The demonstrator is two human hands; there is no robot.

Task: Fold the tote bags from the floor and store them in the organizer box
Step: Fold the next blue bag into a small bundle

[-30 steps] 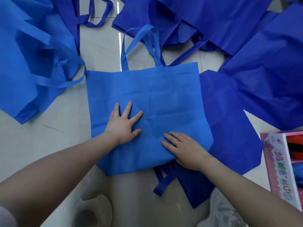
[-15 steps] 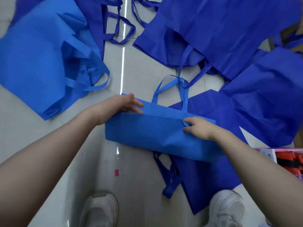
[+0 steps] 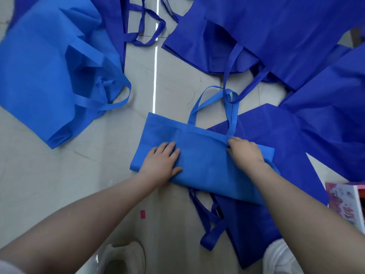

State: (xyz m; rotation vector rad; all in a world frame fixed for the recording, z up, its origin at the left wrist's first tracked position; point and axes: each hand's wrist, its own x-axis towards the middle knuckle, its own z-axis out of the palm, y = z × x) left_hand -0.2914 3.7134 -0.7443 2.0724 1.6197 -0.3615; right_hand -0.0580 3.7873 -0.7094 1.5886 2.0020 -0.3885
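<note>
We are pressing the first fold into the light blue tote bag (image 3: 203, 161), lying on the floor tile (image 3: 59, 175) and partly over a dark blue bag (image 3: 276, 139). Left hand (image 3: 162, 161) is resting flat, fingers straight; right hand (image 3: 245, 152) is curling at the handle (image 3: 231, 115) base, though whether it is pinching anything we cannot tell. The band is running left-right, handles pointing away. Next, we judge, tucking handles and folding across.

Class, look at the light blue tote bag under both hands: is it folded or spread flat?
Folded. The light blue tote bag lies as a narrow doubled band, handles poking past its far edge.
</note>
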